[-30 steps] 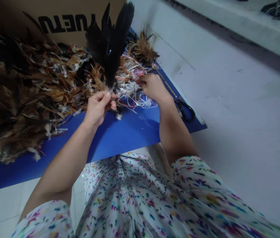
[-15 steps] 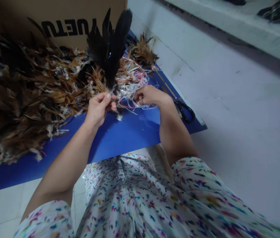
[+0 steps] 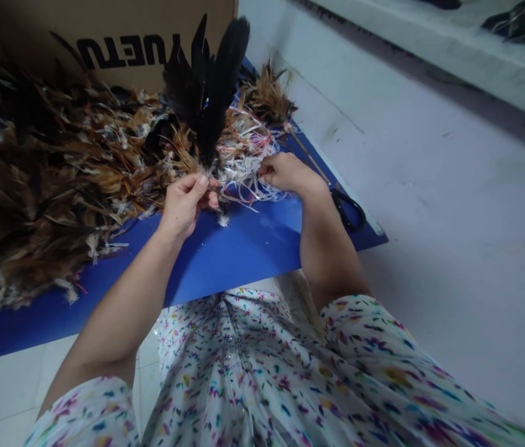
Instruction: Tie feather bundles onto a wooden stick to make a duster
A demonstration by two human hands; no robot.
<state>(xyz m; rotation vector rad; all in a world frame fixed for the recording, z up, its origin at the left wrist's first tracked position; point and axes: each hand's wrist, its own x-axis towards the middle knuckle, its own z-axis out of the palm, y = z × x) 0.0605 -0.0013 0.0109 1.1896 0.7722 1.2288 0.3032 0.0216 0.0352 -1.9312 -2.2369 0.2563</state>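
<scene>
Black feathers (image 3: 210,93), upright by the base over desk (image 3: 229,248).
Left hand (image 3: 183,202): thumb and finger pinching. Right hand (image 3: 287,172): fingertips bunched at strips (image 3: 242,178), grip unclear; the tangle seemingly calls for a light touch.

After dipping toward the near edge of the strands (image 3: 242,181), the right hand (image 3: 287,171) is rising slightly and is bringing its fingertips to their right side.

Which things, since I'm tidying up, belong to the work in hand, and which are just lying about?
Likely the work:
black feathers, left hand
white strings, by right hand
brown feathers
scissors, untouched

Probably lying about:
cardboard box
dark object, upper right
</scene>
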